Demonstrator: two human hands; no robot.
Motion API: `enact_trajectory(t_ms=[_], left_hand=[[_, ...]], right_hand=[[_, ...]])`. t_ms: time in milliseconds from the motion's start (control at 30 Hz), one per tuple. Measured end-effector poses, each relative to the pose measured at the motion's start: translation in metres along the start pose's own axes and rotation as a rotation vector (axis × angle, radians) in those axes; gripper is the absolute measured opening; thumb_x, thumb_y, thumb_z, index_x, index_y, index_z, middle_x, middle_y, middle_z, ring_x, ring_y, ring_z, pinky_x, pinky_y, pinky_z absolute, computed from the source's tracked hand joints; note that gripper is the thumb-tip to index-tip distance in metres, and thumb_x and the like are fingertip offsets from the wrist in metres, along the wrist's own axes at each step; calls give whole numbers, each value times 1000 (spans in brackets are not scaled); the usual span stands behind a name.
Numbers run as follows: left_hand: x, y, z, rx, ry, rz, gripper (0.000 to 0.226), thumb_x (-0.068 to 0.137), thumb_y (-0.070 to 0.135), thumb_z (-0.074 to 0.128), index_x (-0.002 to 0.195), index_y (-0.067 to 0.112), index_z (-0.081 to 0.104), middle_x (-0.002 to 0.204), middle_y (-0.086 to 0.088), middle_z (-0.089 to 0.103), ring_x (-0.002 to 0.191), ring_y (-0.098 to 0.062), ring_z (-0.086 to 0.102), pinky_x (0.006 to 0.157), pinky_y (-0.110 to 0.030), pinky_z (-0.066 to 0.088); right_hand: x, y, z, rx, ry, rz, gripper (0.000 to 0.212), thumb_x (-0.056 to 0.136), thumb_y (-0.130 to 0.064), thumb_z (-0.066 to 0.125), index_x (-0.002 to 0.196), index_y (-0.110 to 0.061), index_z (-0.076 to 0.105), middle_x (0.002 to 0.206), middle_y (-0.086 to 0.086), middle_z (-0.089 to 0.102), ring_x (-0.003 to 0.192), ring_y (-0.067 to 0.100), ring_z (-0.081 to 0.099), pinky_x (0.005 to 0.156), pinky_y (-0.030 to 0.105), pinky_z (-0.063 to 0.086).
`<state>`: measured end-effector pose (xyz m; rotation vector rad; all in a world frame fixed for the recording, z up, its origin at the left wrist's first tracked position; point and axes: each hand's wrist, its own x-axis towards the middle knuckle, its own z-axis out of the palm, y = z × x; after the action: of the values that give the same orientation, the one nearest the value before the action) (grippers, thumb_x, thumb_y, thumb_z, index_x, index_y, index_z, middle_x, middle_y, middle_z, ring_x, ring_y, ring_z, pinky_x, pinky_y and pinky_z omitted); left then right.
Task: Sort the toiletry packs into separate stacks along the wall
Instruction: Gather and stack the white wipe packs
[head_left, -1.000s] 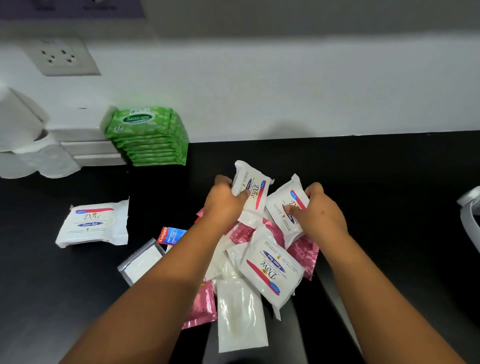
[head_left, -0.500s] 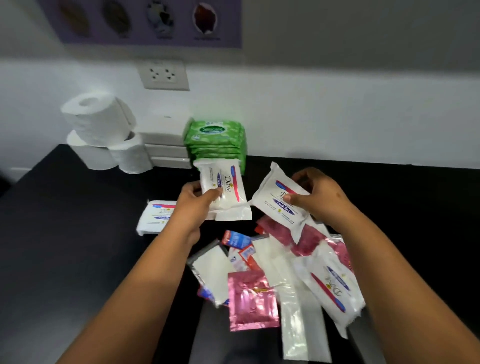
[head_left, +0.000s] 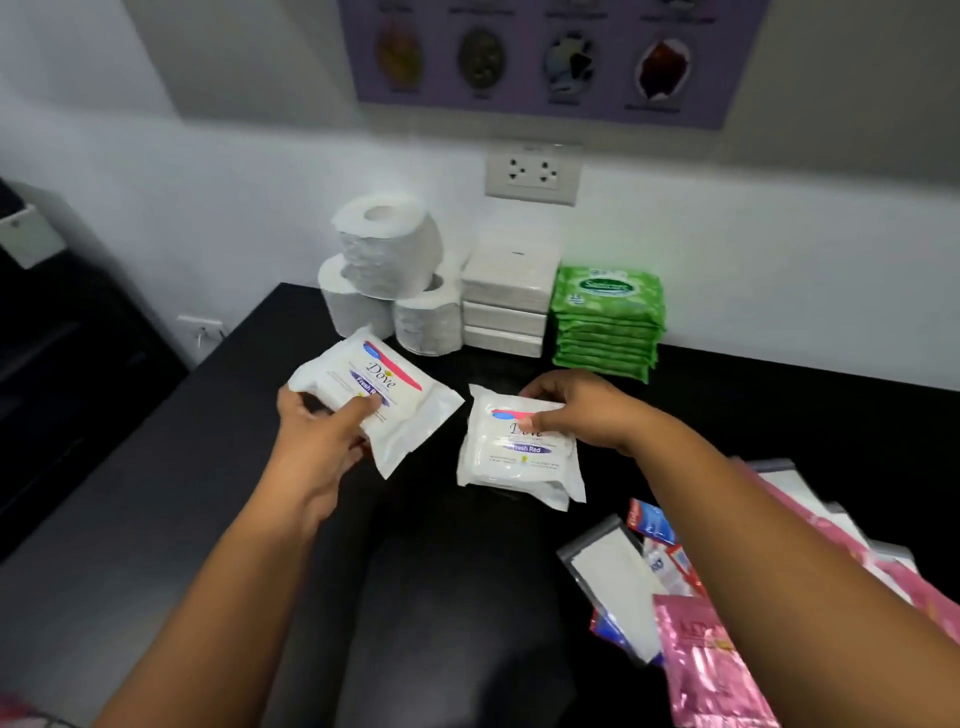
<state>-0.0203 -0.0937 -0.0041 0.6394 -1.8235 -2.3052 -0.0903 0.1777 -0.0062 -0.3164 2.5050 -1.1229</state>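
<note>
Your left hand (head_left: 317, 441) grips one Dove pack (head_left: 376, 397) just above the black table (head_left: 156, 519). Your right hand (head_left: 576, 410) pinches the top of a small Dove stack (head_left: 519, 457) (two packs, it seems). Judged next: lay the held pack squarely on that stack, then move it beside the green packs (head_left: 608, 322) at the wall.

This looks like a supply or housekeeping storeroom. Beyond the left hand (head_left: 317, 441), toilet rolls (head_left: 387, 270) are stacked against a white wall beside white tissue packs (head_left: 506, 296) and green wipe packs (head_left: 608, 322), all on a black counter (head_left: 156, 493). Above them hang a wall socket (head_left: 532, 174) and a purple poster (head_left: 540, 52), and loose sachets (head_left: 696, 660) are heaped near the right forearm.
</note>
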Motion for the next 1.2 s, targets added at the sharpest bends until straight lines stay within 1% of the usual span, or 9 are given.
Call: enact_trajectory(t_ms=[167,500,600,700,800,867,1000,1100,1200], left_hand=[[9,0,-24,-17,-52,2,60,83,5,70,127,25,35,111,-7,70,93,-22,71,70,-34,56],[21,-3,-12,-108,-180,-29,58,81,7,73,124,22,38,112,-12,70,95,-27,71,70,-36,59],[18,-7,5,-135,-218,-41,56,80,7,73,121,22,38,111,-12,70,94,-27,71,71,-37,59],[15,-14,24,-179,-233,-37,55,80,6,73,119,22,38,111,-13,70,96,-29,70,72,-38,59],[7,-21,46,-245,-252,-40,53,82,8,71,121,20,37,114,-16,67,101,-33,68,73,-40,59],[1,-27,59,-233,-295,-59,47,85,22,68,121,19,38,112,-13,67,99,-30,69,73,-38,59],[1,-39,62,158,-278,70,23,90,47,56,96,25,53,97,1,69,90,-15,69,75,-34,56],[7,-47,55,443,-245,167,14,92,36,56,85,24,58,88,1,67,83,-19,65,70,-33,53],[8,-59,50,585,-269,168,17,86,42,57,80,26,57,84,1,65,86,-23,62,78,-46,53]], right_hand=[[25,-7,17,-63,-3,27,27,80,-28,76,105,-19,71,101,-2,72,95,15,67,87,33,53],[24,2,24,-164,-33,207,36,85,-44,67,116,-24,67,108,-4,69,101,15,64,93,35,51],[25,0,26,-328,124,163,53,73,-64,61,114,-30,68,113,-6,69,109,19,61,95,36,49],[14,-19,33,58,469,101,27,89,-44,61,105,-25,70,106,-3,69,97,13,63,90,30,50],[-1,-38,48,658,411,124,17,94,-34,59,104,-21,62,97,4,66,69,11,62,66,31,53],[-4,-35,55,768,405,109,30,91,-24,65,117,-12,56,104,10,69,69,13,66,55,25,51],[-6,-18,47,736,557,144,40,85,-6,70,121,-13,53,118,13,65,90,20,70,71,29,58],[-9,-2,44,587,535,202,49,80,-19,77,123,-19,53,123,11,63,104,27,66,91,48,55],[-12,1,47,414,506,271,64,76,-32,77,132,-24,48,132,7,57,110,24,62,95,45,53]])
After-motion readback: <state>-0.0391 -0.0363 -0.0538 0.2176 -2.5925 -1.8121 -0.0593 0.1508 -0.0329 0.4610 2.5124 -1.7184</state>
